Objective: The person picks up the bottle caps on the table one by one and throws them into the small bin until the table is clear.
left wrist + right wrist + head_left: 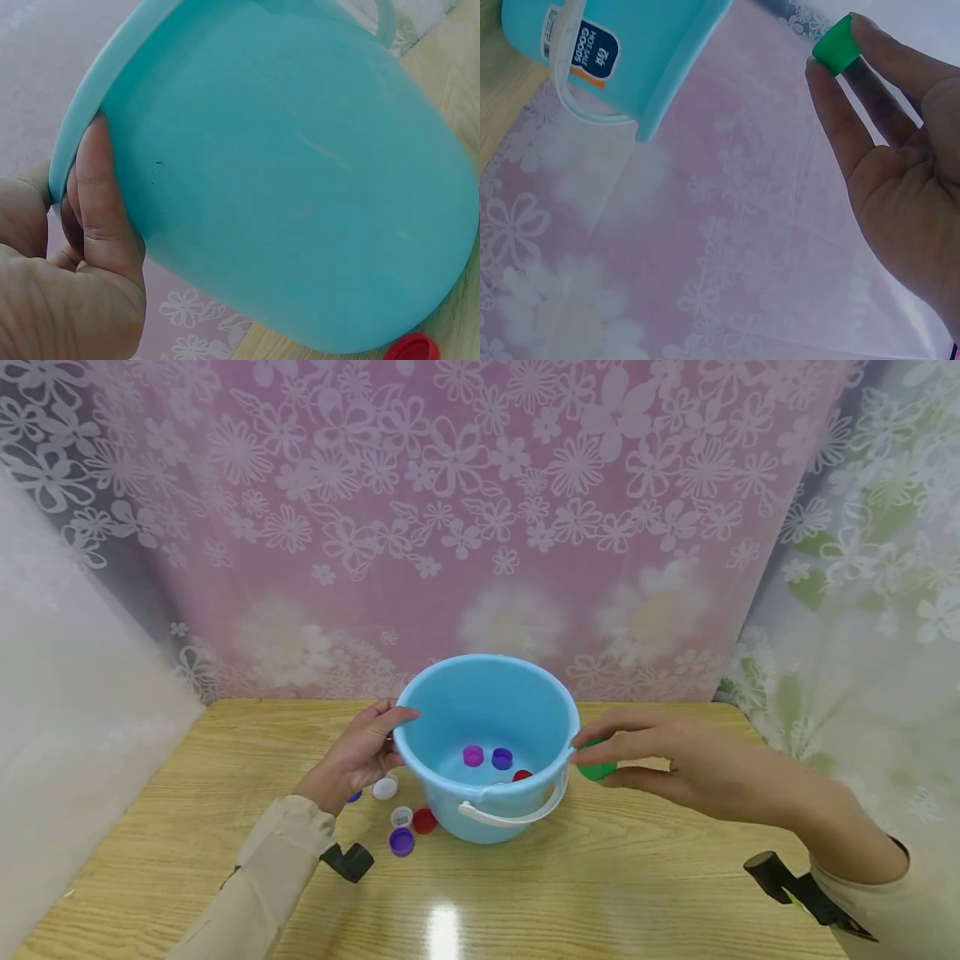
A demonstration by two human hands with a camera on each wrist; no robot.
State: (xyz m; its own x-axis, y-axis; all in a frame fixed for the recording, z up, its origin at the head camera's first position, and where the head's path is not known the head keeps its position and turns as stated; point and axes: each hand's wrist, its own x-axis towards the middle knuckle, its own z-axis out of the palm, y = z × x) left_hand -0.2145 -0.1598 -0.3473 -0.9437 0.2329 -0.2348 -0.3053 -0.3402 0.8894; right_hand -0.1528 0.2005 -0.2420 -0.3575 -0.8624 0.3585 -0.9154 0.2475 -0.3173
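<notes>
the left hand [358, 753] grips the rim of a light blue round plastic bucket [480, 693], its thumb over the edge and its other fingers under the lip against the outer wall. the right hand [693, 768] pinches a small round green plastic cap [597, 767] between thumb and fingertips, a narrow hold; the cap is just beside the bucket's right rim in the head view, and the right wrist view shows it apart from the bucket. the bucket stands upright on a light wood-grain table [637, 885], its curved white plastic handle [498, 819] hanging down over the front. on the bucket's floor lie a small round magenta cap [473, 756], a dark purple cap [502, 759] and a red cap [522, 775], the last partly hidden by the rim. on the table to the left, near the base, are a plain white cap [386, 789], a white cap with a mark inside [402, 817], a bright red cap [424, 822], a violet cap [402, 842], and a blue cap [356, 796] mostly hidden by the left hand. behind hangs a pink flower-patterned curtain [480, 552].
</notes>
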